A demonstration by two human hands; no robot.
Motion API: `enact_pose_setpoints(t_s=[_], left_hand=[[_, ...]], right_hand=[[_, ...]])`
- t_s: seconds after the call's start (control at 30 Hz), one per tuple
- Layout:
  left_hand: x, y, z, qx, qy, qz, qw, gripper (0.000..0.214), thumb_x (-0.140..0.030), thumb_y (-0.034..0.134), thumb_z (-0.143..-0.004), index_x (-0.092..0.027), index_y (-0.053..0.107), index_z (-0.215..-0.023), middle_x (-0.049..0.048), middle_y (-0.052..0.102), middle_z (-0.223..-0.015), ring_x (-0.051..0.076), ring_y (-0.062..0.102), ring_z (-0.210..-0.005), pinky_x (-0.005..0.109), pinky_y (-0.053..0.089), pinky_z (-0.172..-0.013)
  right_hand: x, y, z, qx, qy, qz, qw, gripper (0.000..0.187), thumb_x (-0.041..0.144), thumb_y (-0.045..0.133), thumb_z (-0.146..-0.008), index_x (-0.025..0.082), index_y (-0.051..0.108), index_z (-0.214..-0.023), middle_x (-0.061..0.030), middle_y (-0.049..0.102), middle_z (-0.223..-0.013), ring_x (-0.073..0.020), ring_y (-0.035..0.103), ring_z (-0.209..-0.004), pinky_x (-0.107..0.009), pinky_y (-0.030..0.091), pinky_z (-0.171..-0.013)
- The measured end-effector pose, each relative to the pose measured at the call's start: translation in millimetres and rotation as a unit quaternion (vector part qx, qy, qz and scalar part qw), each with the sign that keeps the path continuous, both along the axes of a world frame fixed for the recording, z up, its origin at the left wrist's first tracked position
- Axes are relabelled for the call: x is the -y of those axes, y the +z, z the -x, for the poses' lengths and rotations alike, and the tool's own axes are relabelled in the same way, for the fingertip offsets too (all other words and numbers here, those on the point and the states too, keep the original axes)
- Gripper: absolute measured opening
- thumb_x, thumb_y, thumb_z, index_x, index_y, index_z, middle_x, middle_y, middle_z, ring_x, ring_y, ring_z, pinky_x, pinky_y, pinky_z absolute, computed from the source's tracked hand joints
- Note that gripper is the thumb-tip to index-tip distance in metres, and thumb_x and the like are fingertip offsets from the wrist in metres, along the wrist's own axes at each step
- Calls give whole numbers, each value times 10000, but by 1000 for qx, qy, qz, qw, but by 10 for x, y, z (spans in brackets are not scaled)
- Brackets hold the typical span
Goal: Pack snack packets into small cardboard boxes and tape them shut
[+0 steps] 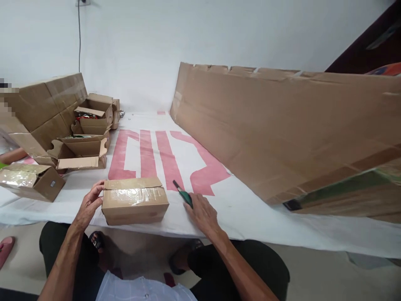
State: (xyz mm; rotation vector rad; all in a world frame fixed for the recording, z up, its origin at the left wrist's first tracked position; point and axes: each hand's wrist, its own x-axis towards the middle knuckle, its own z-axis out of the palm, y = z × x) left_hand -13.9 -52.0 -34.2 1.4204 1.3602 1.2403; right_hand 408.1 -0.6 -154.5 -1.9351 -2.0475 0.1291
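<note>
A small brown cardboard box with clear tape over its top seam sits near the front edge of the table. My left hand rests against the box's left side, fingers apart and bent around its corner. To the right of the box, my right hand grips a green utility knife low over the cloth. The knife's dark tip points up and left, away from me. Its handle is partly hidden in my fingers.
Several open cardboard boxes with packets stand at the left, beside another taped box. Large cardboard sheets lean at the right. A white cloth with red print covers the table. Another person's arm shows at far left.
</note>
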Motion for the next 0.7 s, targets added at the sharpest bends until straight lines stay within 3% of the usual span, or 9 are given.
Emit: enact_pose_setpoints(t_s=[0.1, 0.17, 0.27, 0.37, 0.47, 0.53, 0.7], left_hand=[[5, -4, -56, 7, 4, 4, 1000, 366, -339, 675, -778, -205, 759, -1109, 129, 569, -1623, 379, 504, -1511, 444, 479, -1188], [8, 0, -95, 3, 14, -5, 1000, 370, -308, 634, -763, -211, 751, -1100, 106, 586, -1612, 362, 496, -1517, 438, 444, -1221], [13, 1, -145, 7, 20, -12, 1000, 356, -303, 609, -756, -213, 731, -1078, 102, 595, -1601, 356, 508, -1505, 433, 442, -1216], [23, -1, -172, 24, 19, -8, 1000, 316, -310, 624, -758, -216, 690, -1052, 116, 607, -1585, 359, 536, -1480, 440, 467, -1184], [44, 1, -178, 43, 16, -11, 999, 290, -328, 671, -769, -224, 672, -1040, 118, 625, -1566, 358, 554, -1469, 446, 462, -1190], [62, 7, -174, 58, 8, -14, 998, 291, -349, 704, -783, -225, 681, -1045, 120, 634, -1555, 362, 548, -1478, 447, 458, -1198], [91, 23, -155, 81, -20, -14, 996, 331, -389, 740, -822, -217, 690, -1100, 136, 613, -1571, 368, 554, -1471, 423, 518, -1115]], right_hand=[[-31, -10, 19, -57, -30, -44, 997, 269, 275, 474, -1001, 199, 676, -1161, -151, 698, -1078, -315, 668, -1017, -411, 540, -824], [-65, 133, 59, -151, -49, -75, 984, 319, 311, 439, -993, 200, 689, -1155, -134, 697, -1031, -298, 675, -942, -400, 545, -779], [-61, 559, 180, -337, -12, -56, 940, 439, 453, 438, -1010, 190, 710, -1232, -51, 659, -805, -245, 624, -688, -358, 523, -623], [25, 1107, 401, -442, 127, 35, 887, 508, 578, 497, -1029, 218, 737, -1295, 28, 561, -646, -178, 504, -523, -299, 436, -494], [97, 1573, 669, -421, 264, 69, 865, 398, 524, 591, -1011, 237, 799, -1192, 21, 594, -659, -160, 526, -565, -286, 441, -531], [93, 1776, 826, -388, 313, 72, 864, 307, 456, 616, -1000, 242, 812, -1100, 1, 679, -738, -166, 589, -641, -289, 470, -593], [-41, 1986, 1050, -326, 368, 61, 869, 238, 393, 621, -985, 251, 812, -991, -21, 803, -901, -205, 705, -810, -312, 516, -728]])
